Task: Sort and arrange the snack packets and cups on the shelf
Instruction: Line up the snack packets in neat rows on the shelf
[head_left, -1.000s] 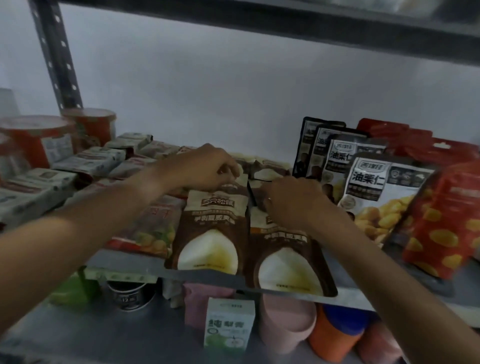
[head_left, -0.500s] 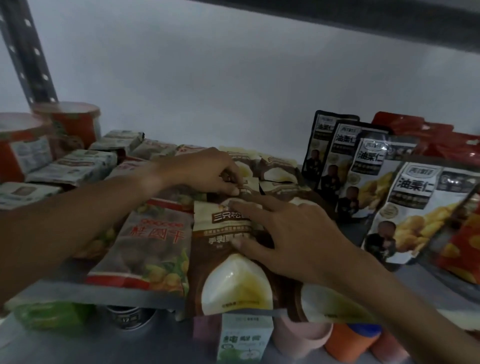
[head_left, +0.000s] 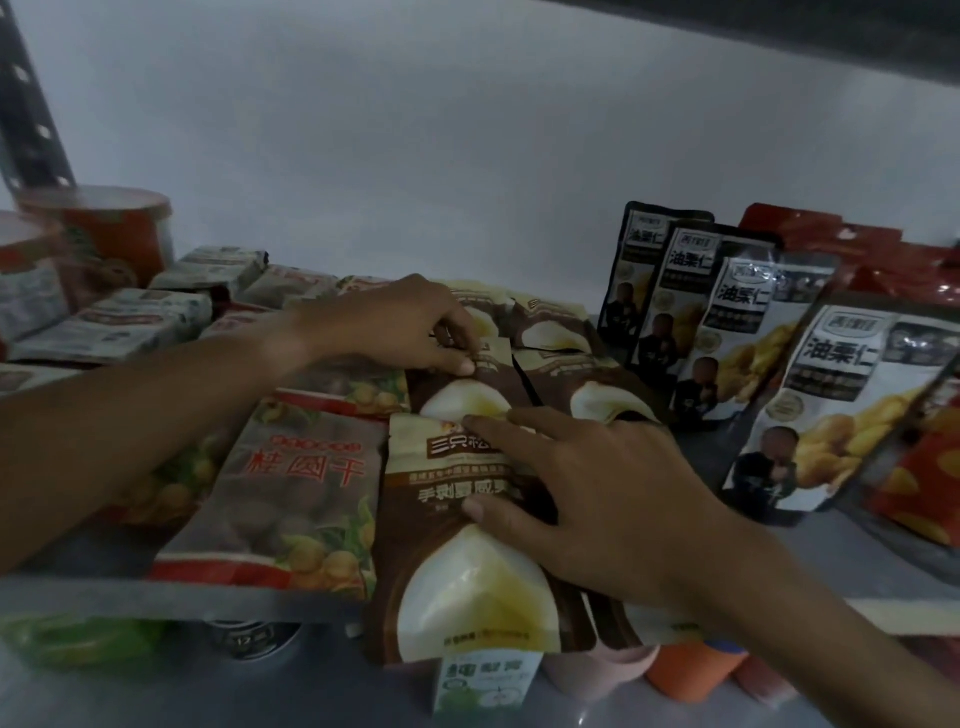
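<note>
Shelf (head_left: 218, 597): right hand (head_left: 613, 499), moved left, presses flat on near brown packet (head_left: 467, 587); left hand (head_left: 400, 325) pinches far packet (head_left: 491, 358). Row aligning.

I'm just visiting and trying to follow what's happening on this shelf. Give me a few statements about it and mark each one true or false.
1. The right hand lies with spread fingers on the front brown packet. True.
2. The left hand is holding a red cup. False: it pinches the top of a brown packet further back; the red cups stand untouched at the far left.
3. The black and white packets stand upright in a row on the right. True.
4. The front brown packet sits fully on the shelf. False: its lower end hangs over the shelf edge.
</note>
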